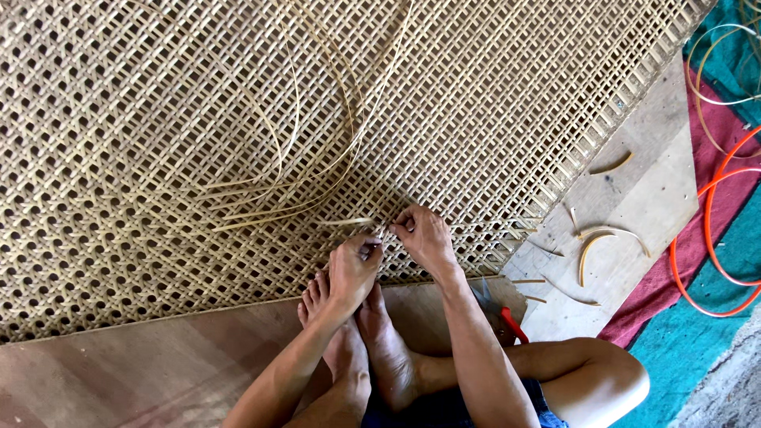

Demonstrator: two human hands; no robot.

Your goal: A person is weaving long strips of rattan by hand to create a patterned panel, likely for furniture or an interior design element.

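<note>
Bare feet [349, 317] below both hands, left hand [353, 269] and right hand [424, 238], pinching cane strips [349, 223] on woven mat [158, 158].

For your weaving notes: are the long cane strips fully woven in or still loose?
Loose: the cane strips curve freely over the woven panel.

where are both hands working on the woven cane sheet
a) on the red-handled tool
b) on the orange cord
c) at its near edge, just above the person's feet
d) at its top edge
c: the left hand and right hand pinch thin strips at the near edge of the woven cane sheet, right above the bare feet.
</note>
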